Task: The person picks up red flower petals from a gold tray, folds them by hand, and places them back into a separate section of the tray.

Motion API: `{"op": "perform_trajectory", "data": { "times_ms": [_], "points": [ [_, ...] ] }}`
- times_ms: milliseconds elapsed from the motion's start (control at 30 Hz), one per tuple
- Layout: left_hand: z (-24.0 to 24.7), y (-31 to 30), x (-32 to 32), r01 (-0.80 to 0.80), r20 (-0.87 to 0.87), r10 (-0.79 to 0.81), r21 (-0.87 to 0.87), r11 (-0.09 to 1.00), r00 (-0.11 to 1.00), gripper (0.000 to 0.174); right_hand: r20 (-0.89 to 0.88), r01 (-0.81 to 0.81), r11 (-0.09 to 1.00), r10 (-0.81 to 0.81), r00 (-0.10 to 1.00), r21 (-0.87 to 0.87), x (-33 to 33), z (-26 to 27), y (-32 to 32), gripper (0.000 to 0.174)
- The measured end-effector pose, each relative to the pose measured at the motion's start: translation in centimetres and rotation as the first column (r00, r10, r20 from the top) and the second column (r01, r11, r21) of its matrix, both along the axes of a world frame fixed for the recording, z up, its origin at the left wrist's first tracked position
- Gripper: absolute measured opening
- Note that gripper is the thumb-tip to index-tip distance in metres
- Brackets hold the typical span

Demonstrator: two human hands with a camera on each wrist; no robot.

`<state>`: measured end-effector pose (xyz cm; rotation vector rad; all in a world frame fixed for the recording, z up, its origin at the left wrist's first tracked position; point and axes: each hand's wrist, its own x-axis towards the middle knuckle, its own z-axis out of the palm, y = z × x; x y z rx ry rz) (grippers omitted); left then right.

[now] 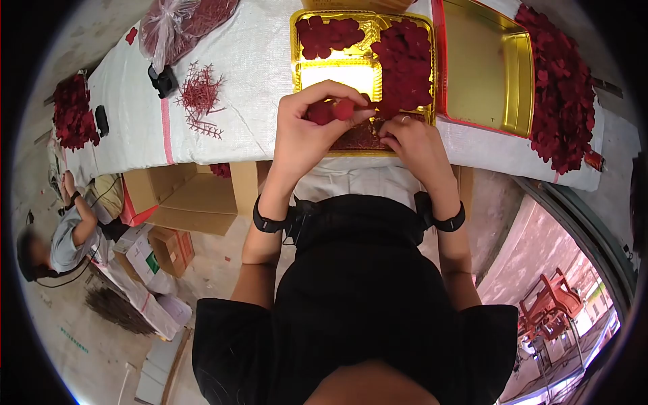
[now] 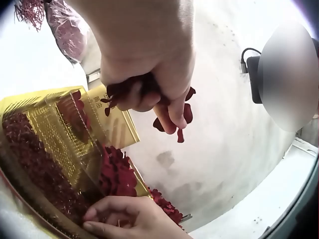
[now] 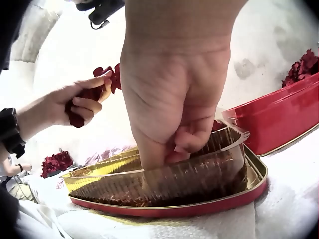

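My left hand (image 1: 300,135) is above the gold divided tray (image 1: 295,50), pinching dark red flower-shaped pieces (image 2: 187,113) between thumb and forefinger. More of these pieces lie under its curled fingers. My right hand (image 1: 424,148) dips, fingers bent, into the front compartment, which holds small dark red bits (image 1: 354,140). In the left wrist view its thumb and forefinger come together at the bits; I cannot tell whether they hold one. Flower pieces (image 1: 405,61) fill the tray's right compartment, and others (image 1: 331,35) lie in the back left one.
Right of the tray sits a gold-lined red tin (image 1: 482,74), with a heap of red flower pieces (image 1: 560,88) beyond it. Leftward lie branching red stems (image 1: 200,91), a black device (image 1: 162,81) and a plastic bag (image 1: 162,37). Another person (image 1: 67,236) is at far left.
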<state>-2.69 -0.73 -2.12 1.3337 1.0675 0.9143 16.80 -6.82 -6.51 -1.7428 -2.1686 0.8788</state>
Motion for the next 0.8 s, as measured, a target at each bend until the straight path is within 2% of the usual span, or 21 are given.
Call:
{"op": "perform_trajectory", "data": {
  "times_ms": [133, 267, 367, 467, 567, 633, 733, 800],
  "points": [
    [0.8, 0.0, -0.3, 0.020, 0.049, -0.021, 0.023, 1.000, 0.999, 0.018, -0.040, 0.041, 0.999, -0.040, 0.998, 0.028, -0.1, 0.4, 0.1, 0.011],
    [0.9, 0.0, -1.0, 0.048, 0.195, -0.049, 0.014, 0.999, 0.980, 0.018, -0.254, 0.089, 0.995, -0.098, 0.962, -0.046, 0.2, 1.5, 0.3, 0.013],
    [1.0, -0.1, -0.6, -0.064, 0.061, 0.067, -0.036, 0.997, 0.996, 0.017, -0.407, 0.130, 0.982, -0.174, 0.897, -0.135, 0.3, 2.5, 0.5, 0.014],
    [0.4, 0.2, -0.7, -0.050, 0.137, 0.050, -0.006, 0.999, 0.989, 0.020, -0.454, 0.123, 0.977, -0.191, 0.871, -0.176, 0.7, 3.2, 0.8, 0.019],
    [1.2, 0.0, -0.1, -0.057, 0.356, 0.117, -0.174, 0.983, 0.927, 0.025, -0.497, 0.134, 0.973, -0.213, 0.841, -0.190, 0.9, 4.3, 1.2, 0.018],
    [1.8, 0.0, 0.1, -0.041, 0.416, 0.169, -0.300, 0.953, 0.893, 0.026, -0.545, 0.170, 0.966, -0.250, 0.800, -0.194, 0.8, 5.4, 1.3, 0.016],
    [2.5, 0.1, 0.5, -0.025, 0.405, 0.213, -0.421, 0.907, 0.889, 0.021, -0.779, 0.243, 0.906, -0.423, 0.463, -0.347, 0.9, 5.7, 1.1, 0.013],
    [2.3, 0.0, 0.5, -0.005, 0.382, 0.210, -0.472, 0.882, 0.900, 0.016, -0.856, 0.260, 0.909, -0.400, 0.328, -0.325, 0.8, 6.5, 1.2, 0.015]
  ]
}}
